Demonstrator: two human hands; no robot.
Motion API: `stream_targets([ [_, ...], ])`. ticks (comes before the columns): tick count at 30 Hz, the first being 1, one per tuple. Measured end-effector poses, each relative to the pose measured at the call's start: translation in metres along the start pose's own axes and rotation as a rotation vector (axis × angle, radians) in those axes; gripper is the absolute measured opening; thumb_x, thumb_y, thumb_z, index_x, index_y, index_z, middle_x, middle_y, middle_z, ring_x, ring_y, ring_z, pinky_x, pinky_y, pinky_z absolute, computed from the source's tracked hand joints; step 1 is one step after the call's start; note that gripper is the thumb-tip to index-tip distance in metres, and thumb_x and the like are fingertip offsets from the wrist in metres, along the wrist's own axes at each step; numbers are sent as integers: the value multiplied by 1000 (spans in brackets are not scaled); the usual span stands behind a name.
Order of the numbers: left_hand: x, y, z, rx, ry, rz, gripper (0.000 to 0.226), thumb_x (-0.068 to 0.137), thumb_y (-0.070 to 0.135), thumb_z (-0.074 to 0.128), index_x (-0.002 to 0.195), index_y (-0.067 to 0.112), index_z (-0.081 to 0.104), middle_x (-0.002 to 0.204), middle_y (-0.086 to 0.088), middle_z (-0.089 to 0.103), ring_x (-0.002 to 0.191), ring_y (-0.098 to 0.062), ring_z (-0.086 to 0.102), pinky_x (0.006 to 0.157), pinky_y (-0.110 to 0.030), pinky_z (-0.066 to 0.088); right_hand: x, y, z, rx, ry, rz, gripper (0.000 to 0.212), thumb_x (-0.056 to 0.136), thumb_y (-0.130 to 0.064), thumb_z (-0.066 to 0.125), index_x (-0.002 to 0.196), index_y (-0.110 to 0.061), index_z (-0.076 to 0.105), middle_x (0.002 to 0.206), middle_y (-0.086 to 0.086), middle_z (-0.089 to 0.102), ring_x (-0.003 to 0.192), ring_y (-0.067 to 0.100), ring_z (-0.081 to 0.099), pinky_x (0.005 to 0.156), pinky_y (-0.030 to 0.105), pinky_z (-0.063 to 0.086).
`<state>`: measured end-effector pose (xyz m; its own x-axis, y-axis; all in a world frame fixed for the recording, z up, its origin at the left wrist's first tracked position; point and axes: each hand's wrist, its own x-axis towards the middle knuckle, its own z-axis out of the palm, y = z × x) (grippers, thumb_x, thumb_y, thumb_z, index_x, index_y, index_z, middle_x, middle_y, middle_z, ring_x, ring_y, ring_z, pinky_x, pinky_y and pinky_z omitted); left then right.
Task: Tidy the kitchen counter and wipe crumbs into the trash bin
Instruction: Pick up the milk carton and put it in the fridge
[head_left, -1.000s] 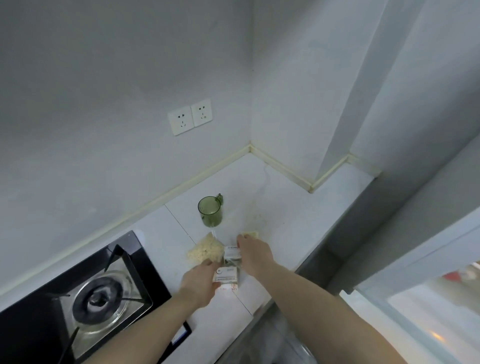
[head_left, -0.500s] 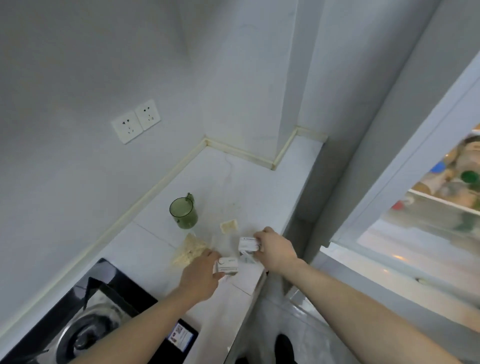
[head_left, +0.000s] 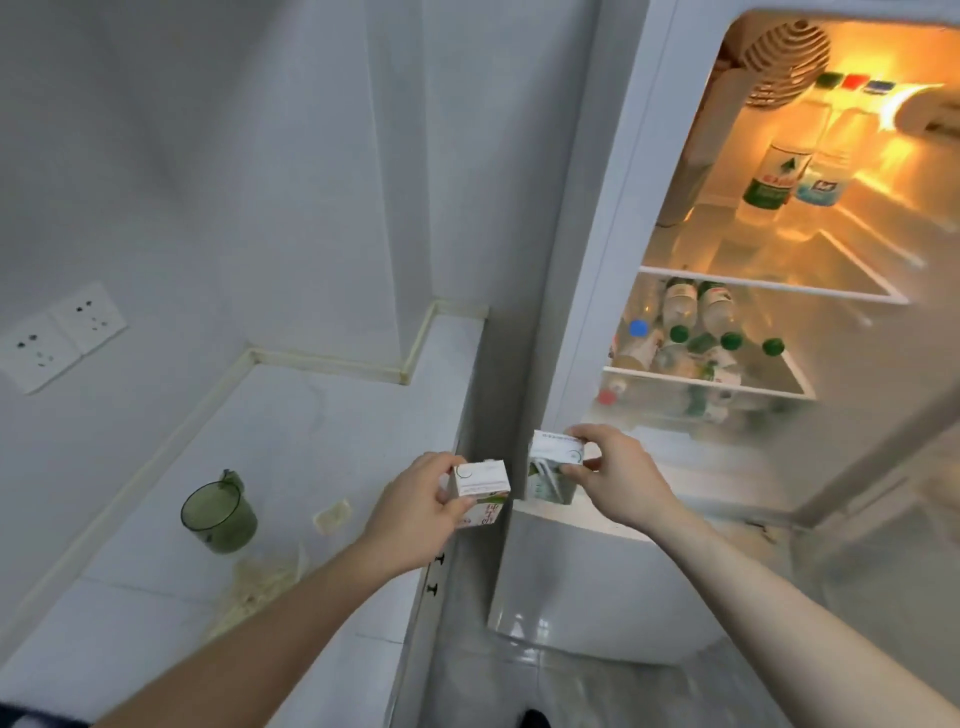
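My left hand (head_left: 415, 512) has a closed grip on a small carton (head_left: 480, 491) past the tabletop (head_left: 322, 431) edge. My right hand (head_left: 615, 475) pinches a second carton (head_left: 553, 470) at the open fridge (head_left: 779, 322). Crumbs (head_left: 254, 584) lie beside the green cup (head_left: 218, 514).

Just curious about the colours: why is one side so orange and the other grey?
Head view: the open fridge glows warm orange from its interior lamp, blown out there; the counter sits in dim, cool light; wide-angle lens bends the edges.
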<state>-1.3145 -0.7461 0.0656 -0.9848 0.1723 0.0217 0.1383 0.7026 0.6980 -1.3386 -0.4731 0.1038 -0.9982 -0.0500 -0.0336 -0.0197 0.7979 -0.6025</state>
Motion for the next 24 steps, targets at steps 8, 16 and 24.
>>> stream_targets([
  [8, 43, 98, 15, -1, -27, 183, 36, 93, 32, 71, 126, 35, 56, 120, 18, 59, 83, 1, 63, 64, -10, 46, 21, 39, -91, 55, 218, 68, 41, 87, -20, 78, 126, -20, 64, 116, -3, 67, 82, 18, 72, 80, 37, 54],
  [16, 96, 174, 23, -9, -6, 282, 35, 94, 30, 70, 128, 32, 58, 121, 16, 61, 84, 1, 62, 72, -20, 53, 57, 51, -175, 106, 405, 12, 32, 91, -24, 73, 122, -26, 66, 115, 0, 69, 99, 25, 67, 88, 46, 55],
  [24, 149, 232, 23, -50, 74, 385, 38, 94, 25, 69, 131, 28, 58, 113, 13, 58, 84, -1, 60, 78, -24, 52, 98, 50, -227, 233, 591, -38, 34, 99, -28, 63, 133, -30, 60, 122, -8, 62, 105, 18, 64, 74, 28, 52],
])
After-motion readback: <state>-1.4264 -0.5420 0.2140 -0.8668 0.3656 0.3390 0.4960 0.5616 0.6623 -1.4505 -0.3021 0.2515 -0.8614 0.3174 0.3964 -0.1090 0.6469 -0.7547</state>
